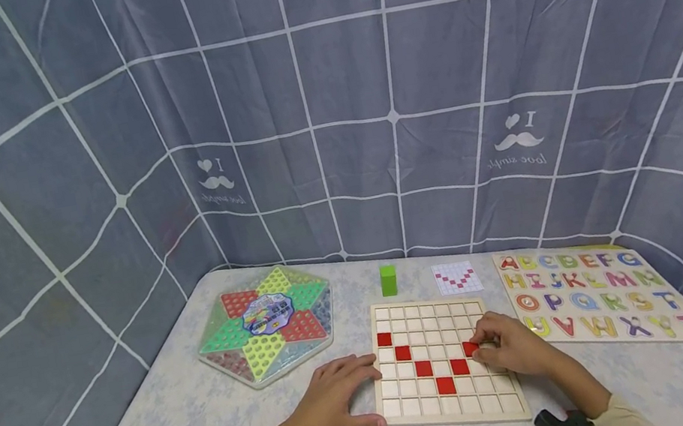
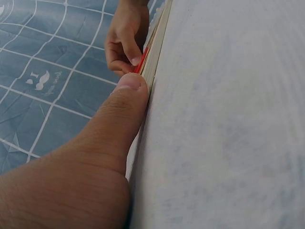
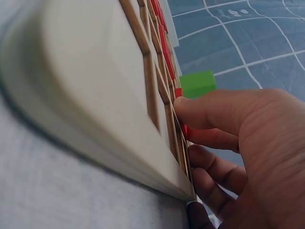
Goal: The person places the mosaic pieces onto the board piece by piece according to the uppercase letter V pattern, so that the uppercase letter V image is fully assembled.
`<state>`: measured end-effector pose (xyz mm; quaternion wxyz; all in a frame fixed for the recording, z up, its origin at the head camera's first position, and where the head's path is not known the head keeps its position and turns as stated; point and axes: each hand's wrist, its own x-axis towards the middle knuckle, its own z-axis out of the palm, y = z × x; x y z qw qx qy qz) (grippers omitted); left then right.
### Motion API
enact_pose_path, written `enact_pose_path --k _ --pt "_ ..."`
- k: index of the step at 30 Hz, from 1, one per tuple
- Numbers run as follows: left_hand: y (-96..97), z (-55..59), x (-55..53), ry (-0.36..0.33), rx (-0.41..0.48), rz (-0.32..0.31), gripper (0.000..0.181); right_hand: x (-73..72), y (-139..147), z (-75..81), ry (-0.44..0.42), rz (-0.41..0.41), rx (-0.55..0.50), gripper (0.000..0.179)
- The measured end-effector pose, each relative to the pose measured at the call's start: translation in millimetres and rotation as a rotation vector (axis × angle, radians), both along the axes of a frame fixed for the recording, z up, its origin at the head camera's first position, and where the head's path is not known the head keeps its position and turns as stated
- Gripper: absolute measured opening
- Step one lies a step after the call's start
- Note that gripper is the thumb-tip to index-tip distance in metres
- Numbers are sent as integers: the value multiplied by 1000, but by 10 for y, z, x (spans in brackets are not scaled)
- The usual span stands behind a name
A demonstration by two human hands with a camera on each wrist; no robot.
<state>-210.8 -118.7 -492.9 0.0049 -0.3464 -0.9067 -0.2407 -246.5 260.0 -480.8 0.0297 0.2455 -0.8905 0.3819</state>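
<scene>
A wooden grid board (image 1: 453, 419) with pale square cells lies on the table. Several red square tiles sit in its cells along a V-shaped line. Toward the board's right side, my right hand (image 1: 512, 346) pinches a red square tile (image 1: 471, 348) between thumb and fingers, right at a cell. In the right wrist view the thumb (image 3: 190, 107) presses on the red tile's edge. My left hand (image 1: 334, 403) rests at the board's left edge with fingers spread, its thumb (image 2: 121, 109) against the frame.
Behind the board stand a green block (image 1: 388, 281) and a small card (image 1: 457, 278) printed with a V of coloured squares. A hexagonal Chinese checkers board (image 1: 267, 333) lies left. On the right is an alphabet puzzle board (image 1: 604, 304). A grid-patterned curtain (image 1: 360, 164) encloses the table's back.
</scene>
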Motion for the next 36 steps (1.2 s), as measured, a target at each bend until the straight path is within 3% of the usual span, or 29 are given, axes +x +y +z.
enact_pose_path --k 16,22,27,31,36 --pt "12 38 4 4 -10 1 68 10 -29 39 -7 -36 12 14" --pt "6 32 1 2 -15 2 68 30 -8 48 -22 22 6 11" --pt "2 27 -4 5 -15 2 67 53 5 62 28 68 36 14" --pt "-1 17 2 -2 -7 0 67 83 18 75 39 65 118 25" --pt "1 14 1 5 -11 1 67 157 57 114 -5 60 155 65"
